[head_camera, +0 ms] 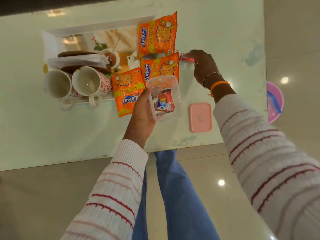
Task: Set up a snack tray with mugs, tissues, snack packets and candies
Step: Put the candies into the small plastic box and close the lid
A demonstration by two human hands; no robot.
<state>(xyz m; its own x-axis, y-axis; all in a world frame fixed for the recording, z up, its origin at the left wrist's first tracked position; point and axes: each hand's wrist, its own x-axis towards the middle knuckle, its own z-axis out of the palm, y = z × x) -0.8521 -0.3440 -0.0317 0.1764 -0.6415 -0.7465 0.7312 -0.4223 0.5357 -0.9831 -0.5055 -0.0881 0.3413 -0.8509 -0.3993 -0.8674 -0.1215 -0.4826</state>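
Note:
A white tray (57, 31) with a printed picture lies on the table. On it stand two red-patterned mugs (76, 84) at the left, white tissues (78, 60) behind them, and three orange snack packets (157, 35) at the right. My left hand (143, 110) holds a clear plastic box (173, 94) with a few wrapped candies (164, 103) inside, just in front of the packets. My right hand (204, 64) pinches a red candy (186, 58) at the tray's right end, beside the packets.
The box's pink lid (200, 117) lies on the pale table (52, 132) near its front edge. A pink tub (275, 101) sits on the floor beyond the table's right edge. My legs in blue jeans stand close to the front edge.

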